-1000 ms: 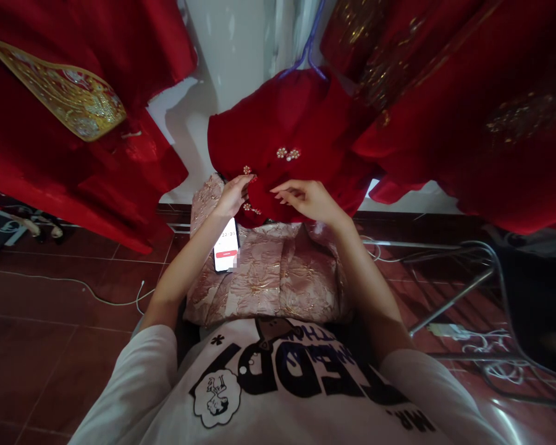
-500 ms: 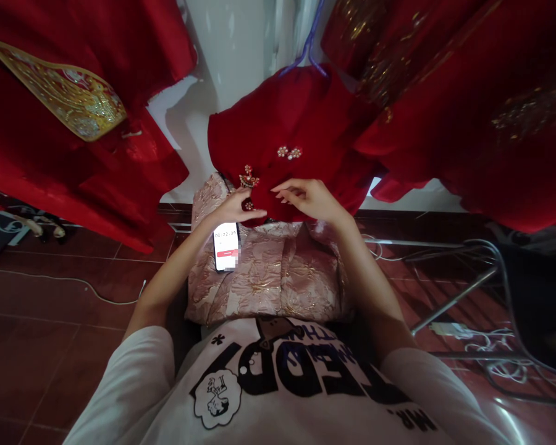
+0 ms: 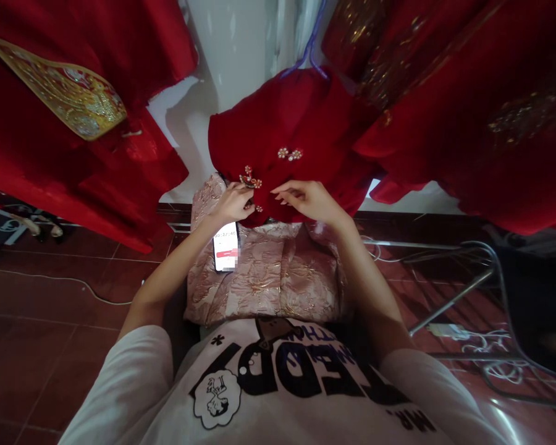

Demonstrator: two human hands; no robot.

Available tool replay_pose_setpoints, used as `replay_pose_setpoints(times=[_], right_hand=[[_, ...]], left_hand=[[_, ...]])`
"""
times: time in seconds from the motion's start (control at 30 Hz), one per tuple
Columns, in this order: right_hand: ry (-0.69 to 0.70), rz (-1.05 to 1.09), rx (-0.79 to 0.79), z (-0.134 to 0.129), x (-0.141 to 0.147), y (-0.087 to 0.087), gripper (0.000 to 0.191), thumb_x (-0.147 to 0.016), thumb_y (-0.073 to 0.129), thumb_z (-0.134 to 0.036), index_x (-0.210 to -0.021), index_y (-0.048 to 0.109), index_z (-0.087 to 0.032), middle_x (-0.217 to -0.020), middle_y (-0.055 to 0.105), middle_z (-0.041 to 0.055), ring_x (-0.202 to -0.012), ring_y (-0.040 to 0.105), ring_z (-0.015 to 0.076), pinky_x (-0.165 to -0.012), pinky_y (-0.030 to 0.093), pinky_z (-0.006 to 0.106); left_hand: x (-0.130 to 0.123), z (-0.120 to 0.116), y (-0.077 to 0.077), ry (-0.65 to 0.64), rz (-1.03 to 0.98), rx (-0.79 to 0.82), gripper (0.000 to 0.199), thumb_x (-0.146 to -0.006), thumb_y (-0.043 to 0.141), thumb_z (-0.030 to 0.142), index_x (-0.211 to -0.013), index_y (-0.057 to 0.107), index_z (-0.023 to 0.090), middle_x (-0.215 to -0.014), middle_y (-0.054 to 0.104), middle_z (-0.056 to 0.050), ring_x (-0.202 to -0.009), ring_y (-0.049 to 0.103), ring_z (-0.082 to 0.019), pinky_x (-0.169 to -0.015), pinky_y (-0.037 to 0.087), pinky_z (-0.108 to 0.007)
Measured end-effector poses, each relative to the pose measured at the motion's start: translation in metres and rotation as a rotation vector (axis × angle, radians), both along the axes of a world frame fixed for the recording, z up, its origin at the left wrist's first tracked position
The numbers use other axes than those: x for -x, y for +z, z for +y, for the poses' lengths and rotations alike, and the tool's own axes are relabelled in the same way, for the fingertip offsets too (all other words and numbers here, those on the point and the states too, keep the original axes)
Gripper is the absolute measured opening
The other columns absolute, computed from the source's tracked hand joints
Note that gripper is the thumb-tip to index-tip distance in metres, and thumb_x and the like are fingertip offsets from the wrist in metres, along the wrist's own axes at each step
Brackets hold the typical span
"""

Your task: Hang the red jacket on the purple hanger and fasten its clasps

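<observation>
A dark red garment (image 3: 306, 120) hangs in front of me, its lower part lying over my lap. My left hand (image 3: 234, 204) has its fingers bent in and closed on a gold-and-red jewelled ornament (image 3: 252, 180) at the garment's lower left. A small dangling piece (image 3: 259, 208) shows beside the thumb. My right hand (image 3: 307, 199) rests over the red cloth just to the right, its fingers bent together toward the ornament; whatever lies between its fingertips is too small to make out. Above both hands, a pair of pearl flower ornaments (image 3: 290, 154) sits on the garment.
Pink-gold brocade fabric (image 3: 259, 281) covers my lap, with a lit phone (image 3: 226, 250) on it. A purple hanger (image 3: 311, 46) holds the red garment. Other red garments (image 3: 162, 55) hang on both sides. A metal-framed chair (image 3: 503, 278) and white cables (image 3: 505, 368) are at right.
My left thumb and fingers have drawn together at the ornament. Its lower dangling piece has shifted a little to the right. My right hand is nearly still.
</observation>
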State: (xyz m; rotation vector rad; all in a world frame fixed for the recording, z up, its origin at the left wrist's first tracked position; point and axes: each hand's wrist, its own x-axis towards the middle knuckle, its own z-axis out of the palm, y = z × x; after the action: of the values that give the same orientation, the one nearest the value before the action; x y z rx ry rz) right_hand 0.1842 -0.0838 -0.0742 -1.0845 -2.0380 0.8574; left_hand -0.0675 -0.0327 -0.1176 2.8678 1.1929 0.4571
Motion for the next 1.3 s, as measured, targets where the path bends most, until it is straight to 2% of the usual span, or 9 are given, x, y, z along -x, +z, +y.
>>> replay_pose_setpoints(times=[0.13, 0.23, 0.33, 0.5, 0.77, 1.1, 1.17, 1.23, 1.3], right_hand=[[-0.017, 0.021, -0.016, 0.0, -0.003, 0.002, 0.031, -0.095, 0.057, -0.035, -0.114, 0.077, -0.02, -0.102, 0.079, 0.0058, -0.093, 0.076, 0.0187, -0.093, 0.061, 0.037], [-0.039, 0.075, -0.041, 0.0, -0.005, 0.003, 0.028, -0.094, 0.058, -0.033, -0.108, 0.077, -0.02, -0.1, 0.079, 0.0065, -0.088, 0.076, 0.0184, -0.09, 0.062, 0.037], [-0.116, 0.134, -0.081, 0.001, -0.007, 0.004, 0.023, -0.092, 0.058, -0.032, -0.098, 0.077, -0.02, -0.097, 0.079, 0.0063, -0.083, 0.076, 0.0179, -0.086, 0.063, 0.037], [-0.17, 0.174, -0.101, 0.001, -0.016, 0.009, 0.023, -0.091, 0.061, -0.036, -0.095, 0.076, -0.019, -0.095, 0.079, 0.0068, -0.08, 0.075, 0.0171, -0.08, 0.064, 0.034], [-0.198, 0.221, -0.121, -0.002, -0.028, 0.018, 0.024, -0.09, 0.062, -0.039, -0.095, 0.075, -0.019, -0.092, 0.078, 0.0063, -0.08, 0.075, 0.0166, -0.078, 0.065, 0.034], [-0.208, 0.226, -0.154, -0.003, -0.034, 0.022, 0.022, -0.094, 0.061, -0.038, -0.096, 0.075, -0.02, -0.093, 0.076, 0.0063, -0.081, 0.074, 0.0176, -0.08, 0.065, 0.036], [-0.226, 0.195, -0.199, -0.003, -0.036, 0.022, 0.023, -0.096, 0.061, -0.04, -0.097, 0.075, -0.022, -0.097, 0.076, 0.0069, -0.089, 0.075, 0.0202, -0.084, 0.065, 0.039], [-0.268, 0.143, -0.302, -0.002, -0.039, 0.024, 0.024, -0.097, 0.061, -0.043, -0.102, 0.075, -0.025, -0.111, 0.075, 0.008, -0.11, 0.072, 0.0251, -0.094, 0.063, 0.043], [-0.315, 0.096, -0.41, 0.0, -0.04, 0.03, 0.029, -0.097, 0.062, -0.048, -0.117, 0.073, -0.03, -0.13, 0.069, 0.0082, -0.136, 0.059, 0.0285, -0.107, 0.058, 0.046]], left_hand=[[-0.008, -0.009, 0.016, -0.104, -0.173, 0.099, 0.019, -0.085, 0.068, 0.031, -0.099, 0.07, 0.017, -0.093, 0.076, -0.007, -0.086, 0.071, -0.023, -0.083, 0.055, -0.035], [-0.02, -0.013, 0.036, -0.087, -0.332, 0.062, 0.019, -0.092, 0.064, 0.038, -0.089, 0.066, 0.02, -0.086, 0.073, -0.003, -0.078, 0.068, -0.018, -0.077, 0.054, -0.031], [-0.038, -0.004, 0.057, -0.015, -0.394, -0.088, 0.023, -0.101, 0.054, 0.036, -0.089, 0.064, 0.02, -0.09, 0.071, -0.006, -0.089, 0.068, -0.021, -0.085, 0.054, -0.036], [-0.067, 0.027, 0.078, -0.059, -0.272, -0.261, 0.022, -0.099, 0.06, 0.031, -0.117, 0.065, 0.02, -0.129, 0.061, -0.016, -0.125, 0.056, -0.035, -0.104, 0.048, -0.053], [-0.085, 0.048, 0.092, -0.123, -0.137, -0.251, 0.023, -0.097, 0.063, 0.037, -0.111, 0.075, 0.023, -0.124, 0.062, -0.018, -0.134, 0.046, -0.045, -0.114, 0.032, -0.069], [-0.079, 0.044, 0.1, -0.169, -0.135, -0.214, 0.015, -0.095, 0.062, 0.027, -0.102, 0.074, 0.022, -0.109, 0.073, -0.012, -0.122, 0.058, -0.036, -0.119, 0.031, -0.063], [-0.077, 0.044, 0.1, -0.194, -0.144, -0.197, 0.014, -0.096, 0.061, 0.026, -0.103, 0.072, 0.022, -0.102, 0.073, -0.01, -0.119, 0.061, -0.034, -0.123, 0.026, -0.064], [-0.076, 0.045, 0.101, -0.221, -0.154, -0.171, 0.013, -0.097, 0.059, 0.026, -0.105, 0.069, 0.023, -0.099, 0.073, -0.008, -0.117, 0.063, -0.032, -0.126, 0.022, -0.064], [-0.076, 0.046, 0.101, -0.238, -0.159, -0.152, 0.014, -0.099, 0.055, 0.026, -0.106, 0.067, 0.023, -0.097, 0.072, -0.006, -0.115, 0.064, -0.031, -0.127, 0.019, -0.064]])
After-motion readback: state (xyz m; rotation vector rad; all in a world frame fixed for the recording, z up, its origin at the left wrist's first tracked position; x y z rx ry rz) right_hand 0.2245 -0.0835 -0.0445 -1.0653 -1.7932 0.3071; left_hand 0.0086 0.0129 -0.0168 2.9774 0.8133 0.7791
